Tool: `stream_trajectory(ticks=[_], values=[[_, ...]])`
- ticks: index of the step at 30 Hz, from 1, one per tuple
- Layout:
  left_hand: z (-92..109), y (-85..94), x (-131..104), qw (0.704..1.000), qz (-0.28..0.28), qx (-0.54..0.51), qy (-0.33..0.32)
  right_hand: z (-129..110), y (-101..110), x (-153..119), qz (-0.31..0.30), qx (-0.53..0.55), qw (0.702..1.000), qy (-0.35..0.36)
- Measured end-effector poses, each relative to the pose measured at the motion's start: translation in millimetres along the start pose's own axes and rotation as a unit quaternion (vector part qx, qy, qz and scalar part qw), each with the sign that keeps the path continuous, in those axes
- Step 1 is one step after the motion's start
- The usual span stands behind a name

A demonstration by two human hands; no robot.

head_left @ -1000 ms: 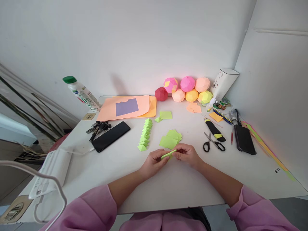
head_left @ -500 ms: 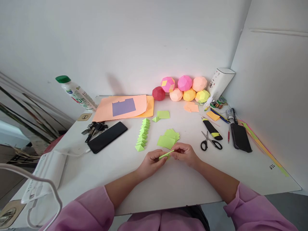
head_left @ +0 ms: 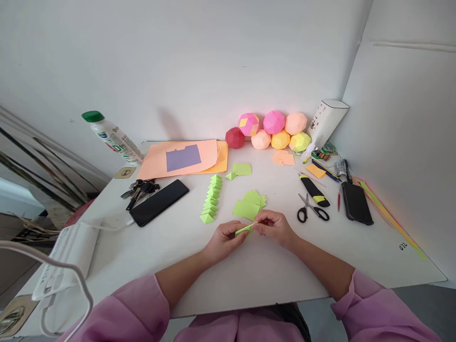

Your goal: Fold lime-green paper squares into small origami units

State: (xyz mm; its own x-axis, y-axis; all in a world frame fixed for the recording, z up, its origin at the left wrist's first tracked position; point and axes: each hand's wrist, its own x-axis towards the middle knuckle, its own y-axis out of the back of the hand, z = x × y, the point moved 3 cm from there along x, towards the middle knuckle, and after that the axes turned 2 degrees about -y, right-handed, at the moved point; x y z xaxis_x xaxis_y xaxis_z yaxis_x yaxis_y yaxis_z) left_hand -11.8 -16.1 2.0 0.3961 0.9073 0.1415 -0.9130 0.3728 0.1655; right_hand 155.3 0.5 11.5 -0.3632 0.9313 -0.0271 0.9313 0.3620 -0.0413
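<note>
Between my two hands, near the table's front edge, is a small folded green paper. My left hand pinches its left end, and my right hand grips the right end with thumb and fingers. Just beyond them lies a loose pile of flat green paper pieces. A row of several folded green pieces runs away from me on the left. Farther back, a small green folded triangle touches a green rectangle.
Scissors, a cutter and a black phone lie at right. Several paper balls are stacked by the wall. At left are a dark phone, keys, orange sheets and a bottle.
Both hands stay in nearly the same place on the green paper. My right hand's fingers have shifted very slightly at its right end.
</note>
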Motion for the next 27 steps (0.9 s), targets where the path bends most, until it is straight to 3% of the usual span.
stream_trajectory(ticks=[13,27], values=[[1.7,0.4,0.6,1.000,-0.001,-0.012,0.004,2.6,0.3,0.2,-0.019,0.037,0.999,-0.005],[-0.3,1.2,-0.3,0.999,-0.002,-0.029,0.013,-6.1,-1.6,-3.6,-0.024,-0.027,0.999,0.013]])
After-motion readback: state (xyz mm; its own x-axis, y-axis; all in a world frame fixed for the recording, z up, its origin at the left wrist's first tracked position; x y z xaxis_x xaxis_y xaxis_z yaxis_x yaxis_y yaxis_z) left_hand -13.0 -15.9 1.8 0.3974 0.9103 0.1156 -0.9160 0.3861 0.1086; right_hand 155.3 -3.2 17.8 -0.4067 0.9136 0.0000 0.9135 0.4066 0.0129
